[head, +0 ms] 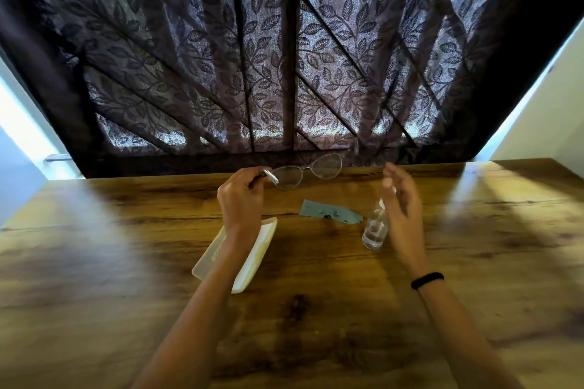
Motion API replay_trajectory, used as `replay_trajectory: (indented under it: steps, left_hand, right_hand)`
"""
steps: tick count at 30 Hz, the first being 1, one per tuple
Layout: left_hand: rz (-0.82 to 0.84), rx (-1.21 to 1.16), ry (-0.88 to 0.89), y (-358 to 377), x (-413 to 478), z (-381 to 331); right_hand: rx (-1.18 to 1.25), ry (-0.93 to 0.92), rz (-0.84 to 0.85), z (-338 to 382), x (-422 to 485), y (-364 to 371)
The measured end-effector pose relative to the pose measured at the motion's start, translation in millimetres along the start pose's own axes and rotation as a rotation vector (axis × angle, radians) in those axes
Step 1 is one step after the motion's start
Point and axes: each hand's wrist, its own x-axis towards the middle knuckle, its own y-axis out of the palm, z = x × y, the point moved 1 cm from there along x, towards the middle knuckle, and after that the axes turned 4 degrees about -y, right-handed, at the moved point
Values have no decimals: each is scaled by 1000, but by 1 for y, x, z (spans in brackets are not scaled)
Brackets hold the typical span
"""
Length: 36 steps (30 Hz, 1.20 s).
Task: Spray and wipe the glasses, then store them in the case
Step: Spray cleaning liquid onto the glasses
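My left hand (241,194) is shut on one end of the thin-framed glasses (308,167) and holds them up above the far part of the wooden table (126,262). My right hand (401,199) hovers open, fingers apart, just right of a small clear spray bottle (375,229) that stands upright on the table; whether it touches the bottle is unclear. A grey-green wiping cloth (328,213) lies crumpled between the hands. An open pale glasses case (256,256) lies under my left forearm, partly hidden by it.
A dark leaf-patterned curtain (284,57) hangs behind the table's far edge. White walls flank it on both sides. A black band sits on my right wrist (427,280).
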Motion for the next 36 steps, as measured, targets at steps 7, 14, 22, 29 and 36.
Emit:
replay_trajectory:
  steps: [7,14,22,29,36]
  left_hand:
    - [2,-29,-112,2,1,-1]
    - [80,-193,-304,2,0,-3]
    - [302,-372,-450,0,-6,8]
    - [522,-522,-659,1,-10,9]
    - [879,92,-640,-15,-14,-4]
  right_hand:
    - [-327,-144,131,25,46,2]
    - [-207,-138,247,41,54,20]
    - [-159,-288,285,58,45,23]
    - [-93,-324,350,68,52,28]
    - [-240,-300,416,66,55,30]
